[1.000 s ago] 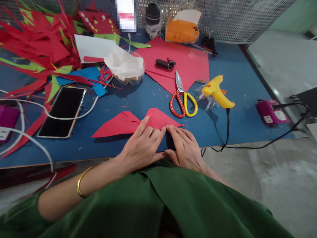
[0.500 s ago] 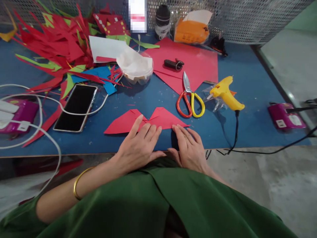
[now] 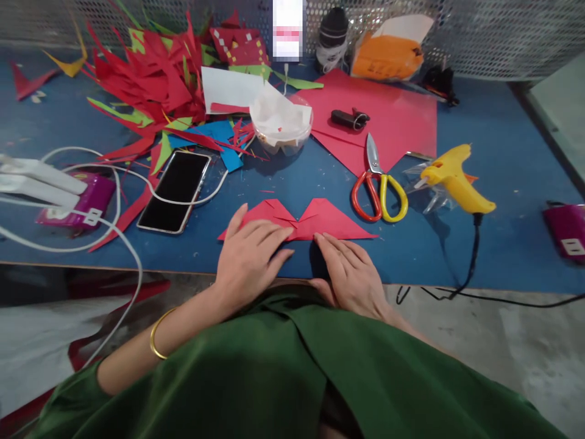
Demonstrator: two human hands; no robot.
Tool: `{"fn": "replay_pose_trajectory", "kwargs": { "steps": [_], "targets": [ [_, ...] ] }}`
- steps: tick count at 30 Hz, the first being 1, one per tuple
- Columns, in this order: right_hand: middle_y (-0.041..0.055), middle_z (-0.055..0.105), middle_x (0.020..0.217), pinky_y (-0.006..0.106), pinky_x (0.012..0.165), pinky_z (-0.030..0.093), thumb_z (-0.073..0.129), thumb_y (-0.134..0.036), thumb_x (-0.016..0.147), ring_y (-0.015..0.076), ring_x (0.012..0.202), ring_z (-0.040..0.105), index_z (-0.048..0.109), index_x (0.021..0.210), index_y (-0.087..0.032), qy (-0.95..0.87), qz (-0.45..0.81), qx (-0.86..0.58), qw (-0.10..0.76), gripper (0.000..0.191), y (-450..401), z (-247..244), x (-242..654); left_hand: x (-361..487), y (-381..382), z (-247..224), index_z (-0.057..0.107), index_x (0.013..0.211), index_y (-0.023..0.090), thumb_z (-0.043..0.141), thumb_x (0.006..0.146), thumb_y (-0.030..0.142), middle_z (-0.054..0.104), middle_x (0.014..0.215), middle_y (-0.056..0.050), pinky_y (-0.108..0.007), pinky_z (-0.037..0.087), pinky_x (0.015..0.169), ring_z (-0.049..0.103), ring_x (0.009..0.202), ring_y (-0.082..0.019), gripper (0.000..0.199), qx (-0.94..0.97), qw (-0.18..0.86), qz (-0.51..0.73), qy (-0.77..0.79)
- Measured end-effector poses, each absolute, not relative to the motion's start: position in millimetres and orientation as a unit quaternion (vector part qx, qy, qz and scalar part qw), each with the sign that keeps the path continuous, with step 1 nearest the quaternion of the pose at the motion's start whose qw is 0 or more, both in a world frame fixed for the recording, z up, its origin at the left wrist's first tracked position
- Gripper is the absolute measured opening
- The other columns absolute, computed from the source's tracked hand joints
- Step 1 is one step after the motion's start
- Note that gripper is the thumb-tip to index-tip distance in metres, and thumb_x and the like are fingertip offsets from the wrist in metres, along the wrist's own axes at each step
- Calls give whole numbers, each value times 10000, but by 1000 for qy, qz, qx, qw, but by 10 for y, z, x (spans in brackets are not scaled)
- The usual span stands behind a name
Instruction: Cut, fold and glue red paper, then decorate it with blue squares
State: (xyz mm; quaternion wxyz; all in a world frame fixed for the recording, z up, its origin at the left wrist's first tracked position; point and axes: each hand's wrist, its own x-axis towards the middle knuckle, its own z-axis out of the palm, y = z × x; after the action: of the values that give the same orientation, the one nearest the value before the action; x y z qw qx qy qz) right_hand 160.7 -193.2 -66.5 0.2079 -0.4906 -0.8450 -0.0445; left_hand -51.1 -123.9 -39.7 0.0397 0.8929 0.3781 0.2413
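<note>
Scuffed blue bench (image 3: 320, 183), backed by silvery perforated mesh (image 3: 479, 46). At six o'clock edge, folded red paper (image 3: 336, 222): matte, creased, two pointed wings, notch at twelve. Left hand (image 3: 251, 253) over nine o'clock wing, right hand (image 3: 354, 274) at near edge; both grips unclamped, thumbs apart from fingers. Toward two o'clock, scissors (image 3: 373, 167), red and yellow loops.
</note>
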Motion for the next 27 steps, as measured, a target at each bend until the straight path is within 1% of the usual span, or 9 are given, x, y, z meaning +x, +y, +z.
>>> {"fn": "replay_pose_trajectory", "kwargs": {
  "steps": [2,3,7,8,12,17,20,23,27],
  "targets": [
    [222,645,1346,422,1049,412,440,-422,1017,289,1257,591,421,1452,2,-845,-49,-495,195,608,-1937,-653,1596,-556,-1222,-393,740,989,217,618,951,281,769,948,-6,-554,316,1168,695,920,-190,143,874,60,261,407],
    [219,645,1347,423,1055,398,440,-432,1017,290,1253,588,457,1431,-2,-845,-52,-497,188,597,-1937,-645,1590,-563,-1215,-386,745,946,230,624,947,276,766,925,11,-547,320,1164,693,907,-181,129,868,70,260,416],
    [199,646,1346,430,1048,365,431,-502,1013,293,1238,568,541,1393,-49,-850,-59,-497,166,601,-1923,-610,1561,-536,-1173,-360,744,894,237,620,949,272,744,904,29,-520,312,1168,670,926,-178,140,866,81,242,430],
    [197,646,1343,431,1043,362,429,-521,1009,294,1233,563,546,1396,-60,-851,-60,-497,162,613,-1919,-603,1556,-529,-1157,-362,739,864,237,640,937,294,738,874,29,-528,315,1158,667,898,-182,136,870,73,250,419],
    [198,650,1320,439,1036,343,430,-551,1001,298,1211,547,548,1404,-68,-852,-64,-498,146,640,-1902,-584,1543,-529,-1086,-387,722,823,232,650,926,286,734,870,16,-518,304,1153,654,912,-195,137,871,85,234,424],
    [197,661,1287,445,1012,331,401,-547,1011,300,1184,533,573,1381,-69,-853,-68,-499,136,629,-1885,-563,1526,-535,-1031,-385,689,773,215,668,898,277,711,869,-5,-496,351,1111,644,909,-207,141,860,110,224,445],
    [203,662,1262,452,986,335,391,-576,1002,312,1159,529,576,1386,-89,-857,-73,-495,125,647,-1872,-539,1506,-531,-1017,-374,676,754,209,674,882,267,700,868,-12,-501,354,1103,639,898,-210,141,858,112,216,452],
    [208,669,1208,459,961,339,384,-607,990,323,1118,527,575,1394,-108,-861,-88,-488,115,669,-1852,-519,1481,-540,-1015,-366,664,736,208,677,875,269,694,847,-7,-504,340,1113,636,896,-210,152,859,115,213,452],
    [200,678,1119,453,951,348,349,-615,995,320,1090,518,595,1365,-89,-862,-94,-484,120,688,-1824,-522,1461,-561,-1013,-361,656,727,209,675,871,266,695,844,-6,-506,341,1110,634,886,-209,156,857,117,212,456]
  ]
}}
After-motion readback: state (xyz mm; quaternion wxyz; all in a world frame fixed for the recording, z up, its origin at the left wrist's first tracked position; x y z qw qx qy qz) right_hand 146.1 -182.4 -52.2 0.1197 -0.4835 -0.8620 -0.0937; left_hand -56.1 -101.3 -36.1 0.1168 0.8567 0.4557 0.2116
